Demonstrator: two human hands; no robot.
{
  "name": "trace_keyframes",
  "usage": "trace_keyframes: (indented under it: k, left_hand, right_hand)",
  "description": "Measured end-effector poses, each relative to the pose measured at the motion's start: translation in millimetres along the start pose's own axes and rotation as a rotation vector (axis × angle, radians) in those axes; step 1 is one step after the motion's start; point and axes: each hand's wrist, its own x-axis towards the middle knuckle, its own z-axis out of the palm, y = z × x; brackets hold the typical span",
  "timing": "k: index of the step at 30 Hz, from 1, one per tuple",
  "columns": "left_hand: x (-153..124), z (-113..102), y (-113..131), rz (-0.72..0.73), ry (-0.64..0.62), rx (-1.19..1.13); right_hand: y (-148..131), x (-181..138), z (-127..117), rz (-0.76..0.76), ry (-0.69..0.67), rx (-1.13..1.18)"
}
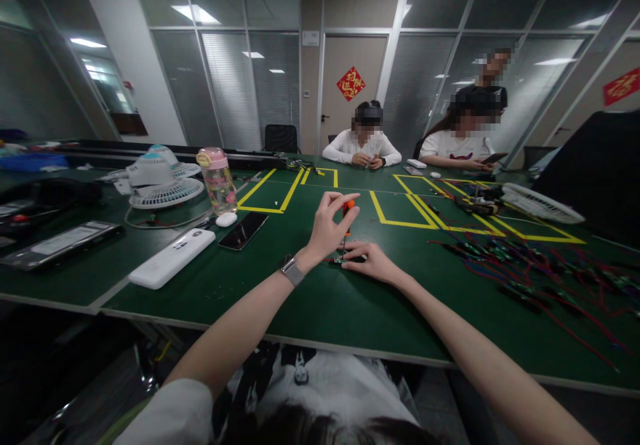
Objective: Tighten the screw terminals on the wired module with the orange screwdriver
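Above the green table, my left hand [330,221] is closed around the handle of an orange and black screwdriver [349,206]. The screwdriver stands upright, its thin shaft pointing down at a small circuit board [337,260] with a short reddish wire. Flat and low on the tabletop, my right hand [369,262] pinches the board's right side with its fingertips. The exact spot where the tip meets the board is too small to make out. A watch sits on my left wrist.
Tangled wires with small boards [530,265] spread at the right. To the left are a white power bank [173,258], a dark phone [243,231], a pink-lidded bottle [219,181] and a white fan [165,188]. Yellow tape [407,223] marks the table [300,291]. People sit across.
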Motion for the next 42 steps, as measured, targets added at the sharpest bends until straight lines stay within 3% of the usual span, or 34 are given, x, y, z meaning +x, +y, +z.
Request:
trace_keyframes:
  k: [4, 10, 18, 24, 31, 37, 42]
  left_hand:
    - [0.0, 0.0, -0.6, -0.005, -0.069, -0.091]
    - [-0.4, -0.3, 1.3, -0.002, 0.005, 0.008]
    - [1.0, -0.4, -0.1, -0.004, -0.052, -0.116]
    - [0.8, -1.4, 2.5, -0.02, 0.007, -0.005]
    - [0.9, -0.6, -0.6, -0.02, -0.089, -0.108]
    - [0.2, -1.3, -0.2, -0.027, -0.014, -0.007]
    - [0.6, -1.5, 0.6, -0.016, -0.074, -0.066]
  right_hand:
    - [0.0, 0.0, 0.3, -0.003, 0.001, 0.0]
    - [-0.1, -0.2, 0.0, -0.018, 0.01, 0.002]
    - [0.5, 0.0, -0.2, -0.017, -0.003, -0.003]
    - [0.0, 0.1, -0.6, -0.018, 0.002, -0.014]
    - [0.1, -0.4, -0.4, -0.01, 0.005, -0.013]
    - [-1.0, -0.5, -0.9, -0.025, 0.007, 0.002]
    - [-3.5, -0.2, -1.0, -0.007, 0.006, 0.008]
